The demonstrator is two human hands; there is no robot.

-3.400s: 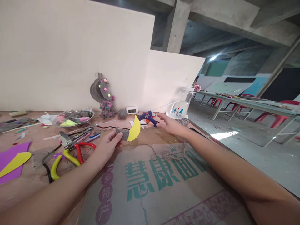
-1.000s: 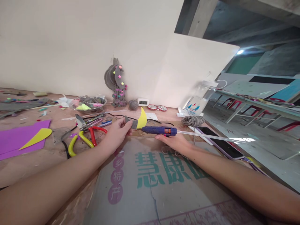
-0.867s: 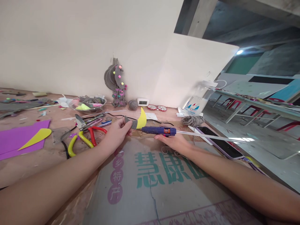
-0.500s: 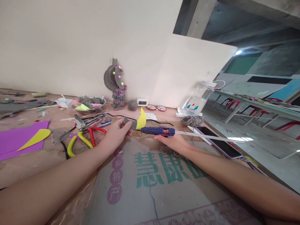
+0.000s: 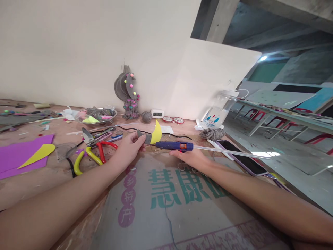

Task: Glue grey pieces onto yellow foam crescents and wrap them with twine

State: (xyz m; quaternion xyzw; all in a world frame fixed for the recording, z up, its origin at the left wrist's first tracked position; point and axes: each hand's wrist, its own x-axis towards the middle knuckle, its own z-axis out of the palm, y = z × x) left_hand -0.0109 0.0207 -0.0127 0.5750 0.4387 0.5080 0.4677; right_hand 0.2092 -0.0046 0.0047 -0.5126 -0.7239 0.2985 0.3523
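Observation:
Between its thumb and fingers, my left hand (image 5: 132,146) pinches a yellow crescent piece (image 5: 156,132) whose lower left part is wrapped in grey yarn (image 5: 147,139). My right hand (image 5: 191,158) holds a blue glue gun (image 5: 173,146) with a long clear glue stick (image 5: 223,150) coming out of its back end. The gun's nozzle points left and is at the wrapped edge of the crescent; whether they touch I cannot tell. Both hands are above the near cardboard sheet (image 5: 145,211).
Yellow-handled cutters (image 5: 94,155) and red-handled pliers (image 5: 101,151) lie left. Behind are a bowl (image 5: 97,122), a yarn ball (image 5: 146,117) and a timer (image 5: 157,114). Purple sheets (image 5: 24,152) lie far left. A phone (image 5: 241,158), yarn coil (image 5: 212,133) and bottle (image 5: 218,109) stand or lie right.
The whole view has shifted very slightly. Both hands keep their holds, and the glue gun stays beside the yellow crescent.

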